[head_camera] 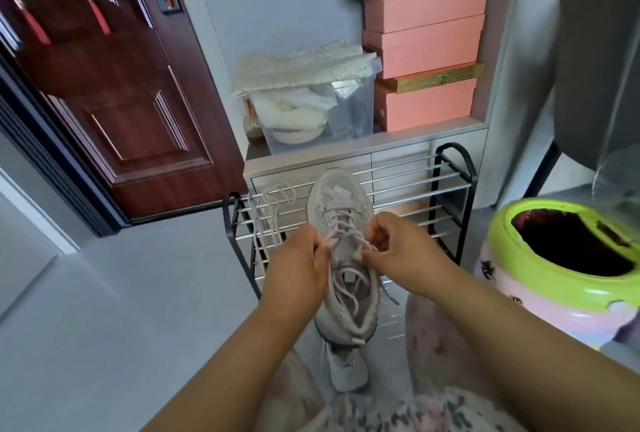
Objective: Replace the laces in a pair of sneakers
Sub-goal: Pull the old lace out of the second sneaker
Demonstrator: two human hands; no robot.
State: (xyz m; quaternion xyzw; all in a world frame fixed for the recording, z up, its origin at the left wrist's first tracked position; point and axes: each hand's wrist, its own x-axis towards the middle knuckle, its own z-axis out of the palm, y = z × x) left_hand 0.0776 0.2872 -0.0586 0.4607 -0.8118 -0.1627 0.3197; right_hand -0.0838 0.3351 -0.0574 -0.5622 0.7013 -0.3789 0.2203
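A pale grey-pink sneaker (341, 199) is held in front of me, toe pointing away, above the shoe rack. My left hand (301, 265) grips its left side and pinches a pink lace strand near the eyelets. My right hand (398, 248) pinches the lace (346, 279) on the right side of the tongue. Loose loops of that lace lie inside the shoe's opening. A second pink lace (273, 213) is draped over the rack's left bars. The other sneaker (346, 372) stands on the floor below, between my knees.
The black metal shoe rack (450, 189) stands against a low cabinet holding a clear storage bin (311, 119) and stacked pink boxes (426, 50). A green-rimmed pink bin (554, 258) stands at right. A dark red door (121, 102) is at left, with grey floor before it.
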